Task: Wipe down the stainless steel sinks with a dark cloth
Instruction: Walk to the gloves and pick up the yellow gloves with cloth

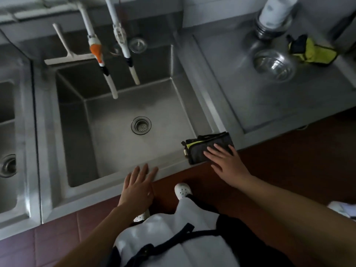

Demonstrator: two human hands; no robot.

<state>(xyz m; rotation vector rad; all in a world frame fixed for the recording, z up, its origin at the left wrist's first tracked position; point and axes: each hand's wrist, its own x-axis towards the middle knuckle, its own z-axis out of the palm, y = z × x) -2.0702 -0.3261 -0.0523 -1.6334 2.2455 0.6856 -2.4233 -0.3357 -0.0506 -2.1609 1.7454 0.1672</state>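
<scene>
While the left hand lies flat-fingered on the brushed-steel sink rim, right hand fingers press — straight — the folded dark cloth.

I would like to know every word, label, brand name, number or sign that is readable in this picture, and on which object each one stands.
No text can be read.
White container on the steel counter: faint grey marks, too blurred to read.
Dark cloth under the right hand: yellow-green trim only, no lettering visible.
Faucet hoses, squeegee, yellow-and-black cloth: no print visible.
</scene>
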